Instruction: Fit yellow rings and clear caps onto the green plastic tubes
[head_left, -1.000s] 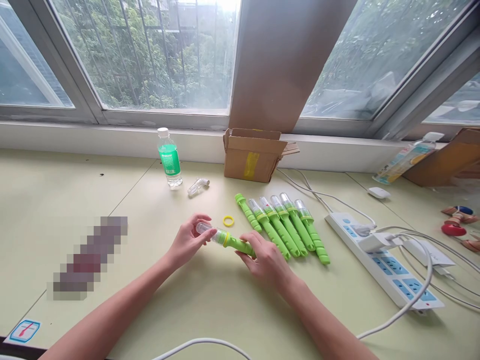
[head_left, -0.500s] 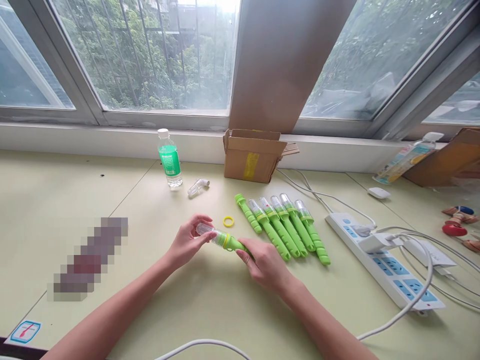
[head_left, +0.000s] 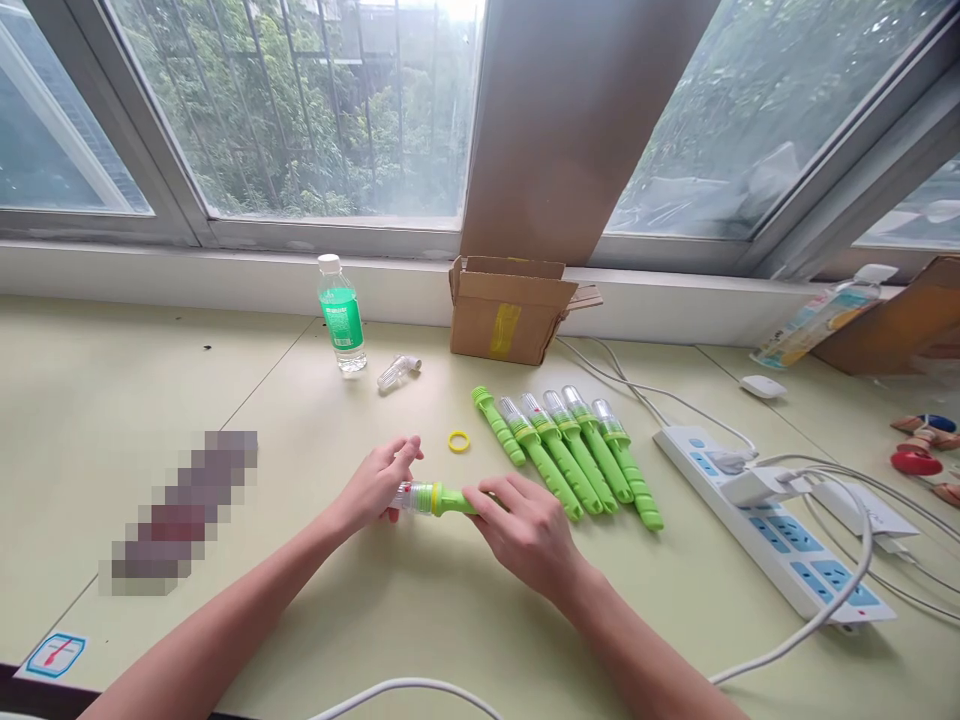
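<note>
A green light stick (head_left: 450, 500) with a clear cap and a yellow ring at the joint lies level between my hands. My left hand (head_left: 375, 483) is round the clear cap end and hides its tip; one finger and the thumb stick out. My right hand (head_left: 525, 525) grips the green handle from above, covering its far end. Just beyond, a loose yellow ring (head_left: 459, 442) lies flat on the table. To the right, several more green light sticks (head_left: 561, 470) with clear caps lie side by side, along with a green handle (head_left: 498, 426) that has no cap.
Farther back stand a water bottle (head_left: 342, 318) and an open cardboard box (head_left: 506, 318). Small clear caps (head_left: 399, 373) lie near the bottle. A white power strip (head_left: 772, 530) with plugs and cables runs along the right side. Another cable (head_left: 405, 684) crosses the front edge.
The light stick has turned from slanted to nearly level and come slightly lower. My left fingers have shifted round the cap, and my right hand now lies more over the handle.
</note>
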